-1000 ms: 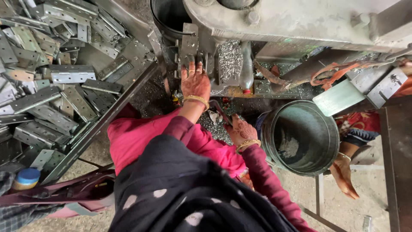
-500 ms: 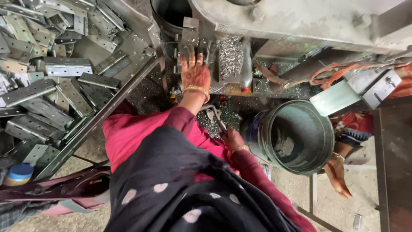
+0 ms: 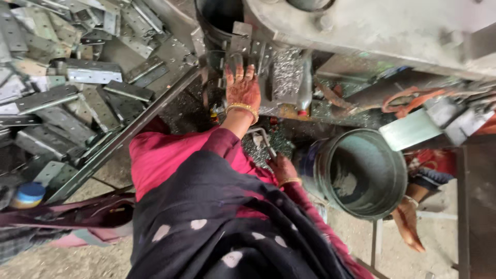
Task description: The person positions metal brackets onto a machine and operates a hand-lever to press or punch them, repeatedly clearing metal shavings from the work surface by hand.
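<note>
Dark cloth with pale round spots fills the nearest part of the view, over a magenta sleeve and lap.

Just beyond it, the right hand, a thin gold bangle at its wrist, is closed around the lower end of a bent grey metal handle that rises out of a bed of glittering metal shavings. To the right of that hand stands a round grey-green metal bucket, open at the top, with a pale patch of residue on its inner floor. A bare foot of another person rests on the ground just beside the bucket's far rim.

Farther on, the left hand, patterned with reddish-brown dye and wearing a gold bangle, lies flat and open, palm down, its fingers spread over a small perforated grey metal plate set on the bed of a large grey machine. The plate sits at the machine's front edge, directly under the fingertips and just below a dark round opening.

To the left, a big heap of flat grey metal hinge plates is held back by a long slanted metal bar. A small jar with a blue lid sits at the near left, below the heap.
</note>
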